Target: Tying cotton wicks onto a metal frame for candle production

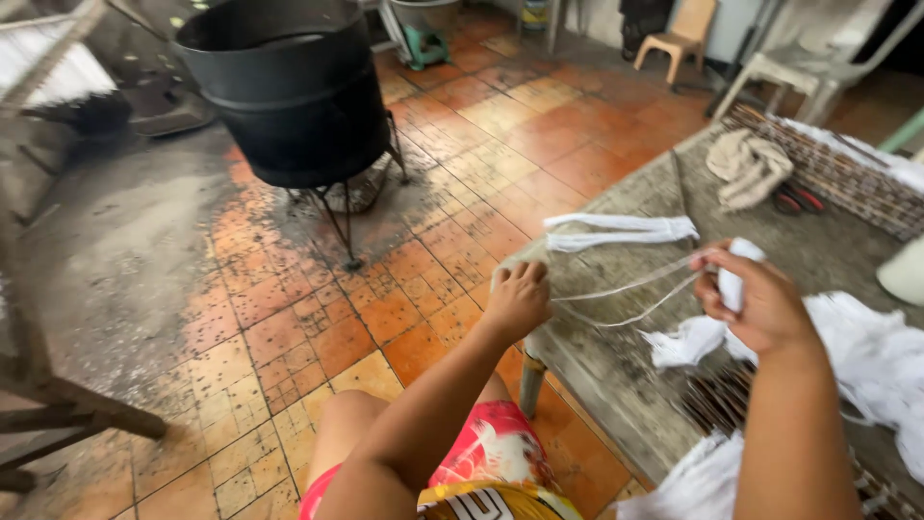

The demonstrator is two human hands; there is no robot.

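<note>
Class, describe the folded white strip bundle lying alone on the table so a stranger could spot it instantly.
Start at the grey cloth-covered table on the right. Near its left corner, just beyond the left hand, lies the folded white strip bundle. Unlike the loose white heap by the right hand, it is flat, neat and untouched.

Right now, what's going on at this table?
A seated person stretches thin white strips between both hands over a worn table. The left hand grips one end at the table's corner; the right hand holds a white roll. More white cloth lies piled beside it.
</note>
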